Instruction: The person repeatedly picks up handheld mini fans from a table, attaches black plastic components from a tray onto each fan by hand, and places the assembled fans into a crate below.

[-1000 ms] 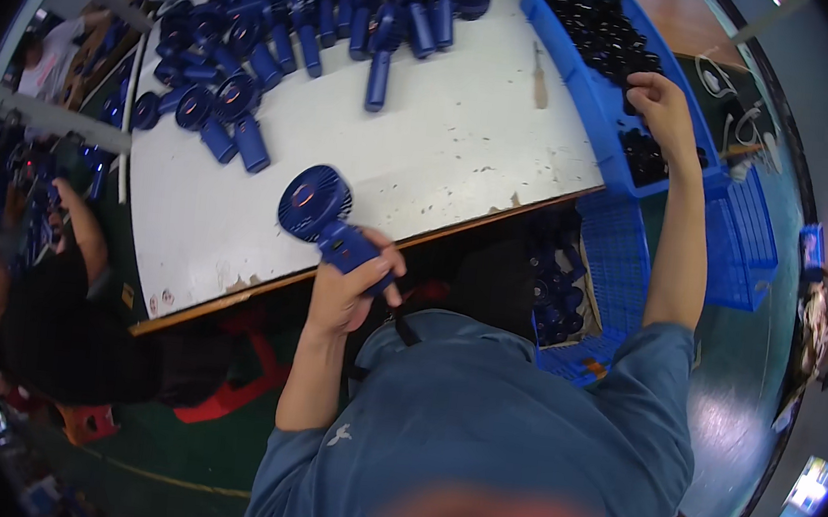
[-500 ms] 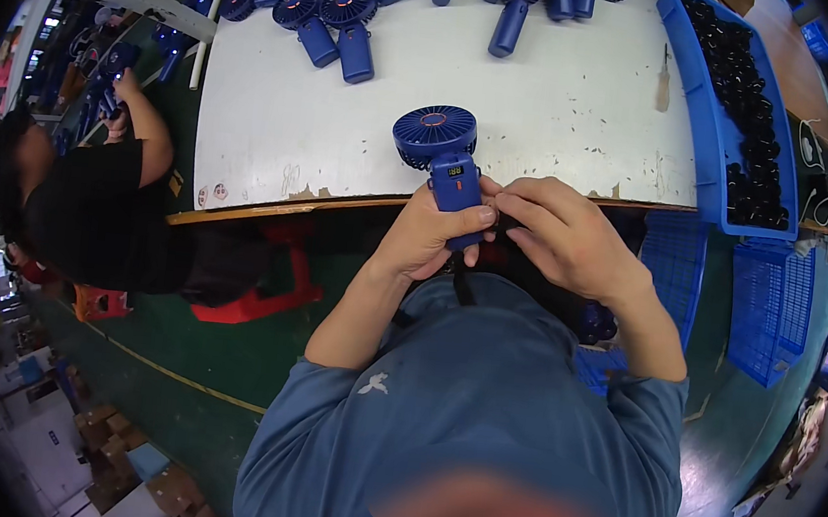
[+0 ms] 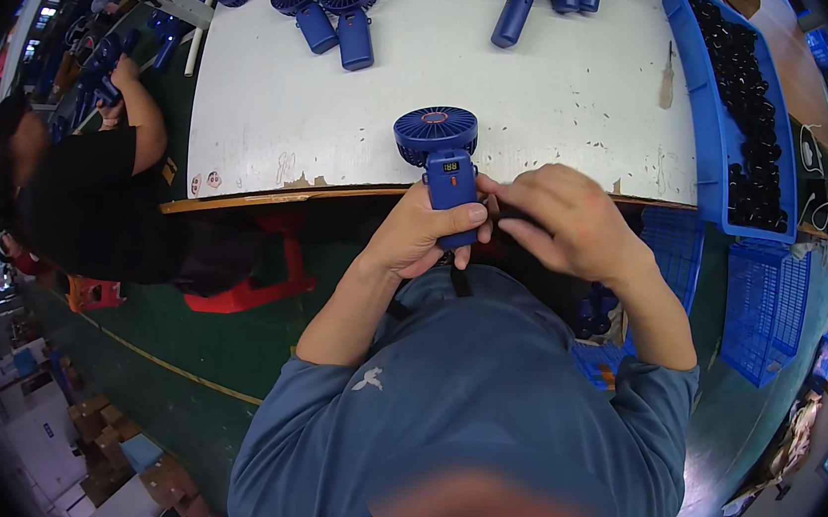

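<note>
A: Handheld fan (image 3: 440, 166), blue plastic, round grille head, small display on handle – where?
B: Over white table (image 3: 570, 84) front edge. L hand (image 3: 423, 235) fingers wrapped tight round handle; R hand (image 3: 562, 218) fingertips pinched at handle side.
A: Room?
B: Bare tabletop behind; blue bin (image 3: 720, 138) w/ black parts at right.

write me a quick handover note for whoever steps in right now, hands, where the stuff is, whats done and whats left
Left hand: wrapped around the handle of a blue handheld fan, held upright at the near edge of the white table.
Right hand: fingers pinched against the right side of the fan's handle; what it holds, if anything, is hidden.
Blue bin of small black parts sits at the table's right.
Done: a pile of blue fans lies at the far edge of the table.
Left: the fan in hand is not yet set down with the pile; many black parts remain in the bin.
</note>
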Action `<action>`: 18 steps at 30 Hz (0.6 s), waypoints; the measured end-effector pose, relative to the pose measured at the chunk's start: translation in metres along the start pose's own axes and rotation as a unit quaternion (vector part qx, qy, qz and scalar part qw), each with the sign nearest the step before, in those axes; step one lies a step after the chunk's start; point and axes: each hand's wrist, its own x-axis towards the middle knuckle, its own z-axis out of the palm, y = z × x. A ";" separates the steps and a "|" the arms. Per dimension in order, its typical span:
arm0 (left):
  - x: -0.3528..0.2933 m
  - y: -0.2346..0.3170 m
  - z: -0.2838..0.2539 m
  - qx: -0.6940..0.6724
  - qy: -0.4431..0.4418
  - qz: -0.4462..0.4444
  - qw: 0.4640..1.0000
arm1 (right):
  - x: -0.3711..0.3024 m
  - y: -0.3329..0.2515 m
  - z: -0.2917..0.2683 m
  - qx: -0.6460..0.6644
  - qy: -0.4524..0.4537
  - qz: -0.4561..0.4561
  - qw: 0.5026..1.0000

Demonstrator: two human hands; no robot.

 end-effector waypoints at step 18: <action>0.014 -0.016 0.026 -0.098 -0.010 0.012 0.995 | 0.014 -0.020 0.028 -0.080 0.066 0.136 0.985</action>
